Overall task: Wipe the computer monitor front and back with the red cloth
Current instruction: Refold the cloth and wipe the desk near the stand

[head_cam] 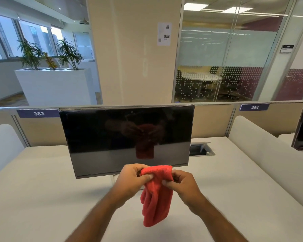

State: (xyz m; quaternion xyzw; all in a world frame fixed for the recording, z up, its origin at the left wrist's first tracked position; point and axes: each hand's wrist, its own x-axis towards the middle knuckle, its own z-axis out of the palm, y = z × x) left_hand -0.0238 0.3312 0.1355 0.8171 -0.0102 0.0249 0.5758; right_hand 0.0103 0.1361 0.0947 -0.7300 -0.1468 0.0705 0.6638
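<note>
Monitor stands upright on the desk, just beyond both hands. Left hand and right hand each pinch the red cloth's top edge; it hangs lengthwise, both equally near the screen.

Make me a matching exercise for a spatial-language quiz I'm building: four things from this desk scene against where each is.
Things:
1. soft red cloth
2. black flat computer monitor
3. blue label reading 383
4. open grey cable hatch

Places:
A. on the partition, left of the screen
B. in the desk, right of the screen
C. pinched between both hands
D. standing mid-desk

Pairs: 1-C, 2-D, 3-A, 4-B
</note>
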